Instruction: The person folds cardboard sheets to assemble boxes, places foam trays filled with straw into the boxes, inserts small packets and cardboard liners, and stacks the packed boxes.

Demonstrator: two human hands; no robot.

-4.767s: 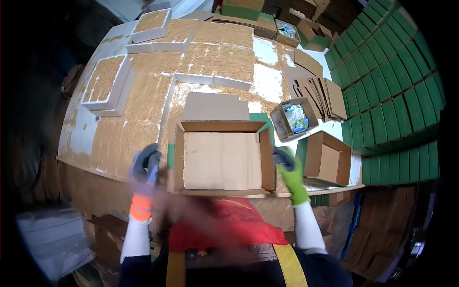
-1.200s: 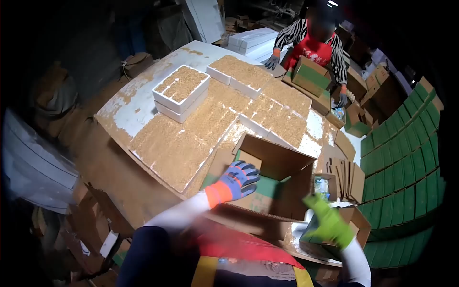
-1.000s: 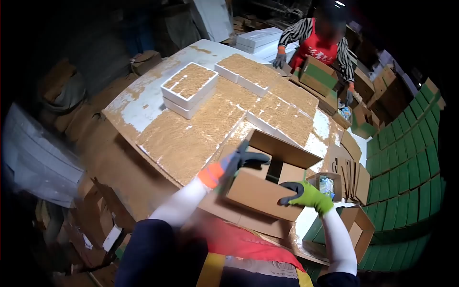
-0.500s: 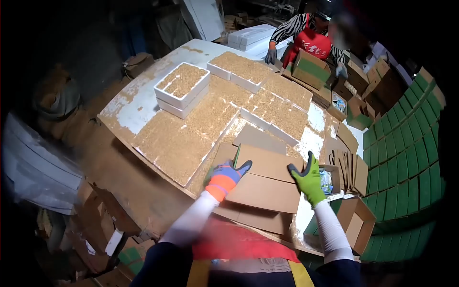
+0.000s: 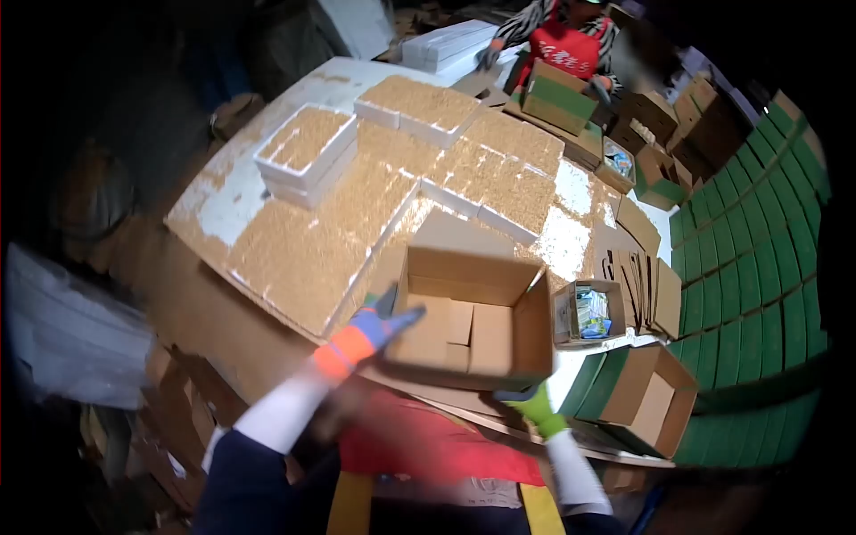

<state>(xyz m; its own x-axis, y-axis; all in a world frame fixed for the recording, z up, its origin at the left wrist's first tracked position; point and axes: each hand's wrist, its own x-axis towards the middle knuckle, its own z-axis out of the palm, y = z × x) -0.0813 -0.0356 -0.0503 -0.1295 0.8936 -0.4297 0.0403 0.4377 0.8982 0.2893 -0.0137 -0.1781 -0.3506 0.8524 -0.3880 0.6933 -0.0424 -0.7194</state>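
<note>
So the open-topped cardboard box (image 5: 474,272) sits at the near edge of the surface (image 5: 226,219), mouth up, bottom flaps visible inside. Left hand (image 5: 368,329) is at its left wall, fingers spread from the thumb, probably to steady that side. Right hand (image 5: 538,411) is by the near right corner, maybe bracing it low; can't tell if those fingers are clamped, they're partly hidden. Small carton (image 5: 563,323) of packets (image 5: 593,312) is just right, likely for easy reach, with another open box (image 5: 624,392) nearer the edge.
</note>
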